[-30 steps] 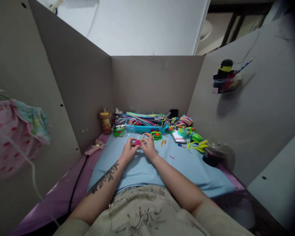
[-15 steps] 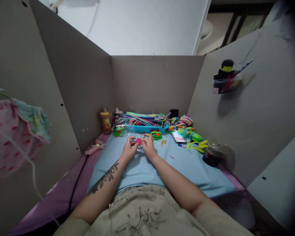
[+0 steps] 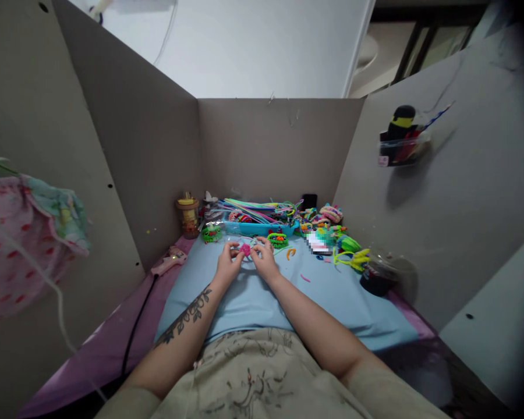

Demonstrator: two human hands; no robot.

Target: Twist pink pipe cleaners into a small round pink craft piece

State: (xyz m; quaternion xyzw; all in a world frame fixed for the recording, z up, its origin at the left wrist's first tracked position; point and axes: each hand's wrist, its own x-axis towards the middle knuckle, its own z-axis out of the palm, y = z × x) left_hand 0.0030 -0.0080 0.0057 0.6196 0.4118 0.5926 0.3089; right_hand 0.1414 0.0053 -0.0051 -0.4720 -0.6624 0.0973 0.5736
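Observation:
Between my two hands is a small pink fuzzy flower-like piece (image 3: 245,250), which looks bent from pipe cleaner. My left hand (image 3: 229,262) pinches it from the left with thumb and fingers. From the right, my right hand (image 3: 262,259) closes its fingertips on its other edge. A thin pale strand shows near the fingers, too fine to make out. Just beyond my right hand lies a green fuzzy piece with an orange middle (image 3: 278,240). An orange curled pipe cleaner (image 3: 290,254) and a short pink scrap (image 3: 305,278) lie to the right.
A blue tray (image 3: 262,228) of coloured pipe cleaners stands at the back. A green fuzzy figure (image 3: 211,234) sits left of it. A pink glue gun (image 3: 169,262) with a black cord lies at left. A dark round container (image 3: 378,279) and yellow pipe cleaners (image 3: 353,259) are at right.
The pink piece has turned slightly and shows more of its face between my fingers. My left hand has shifted a little to the left.

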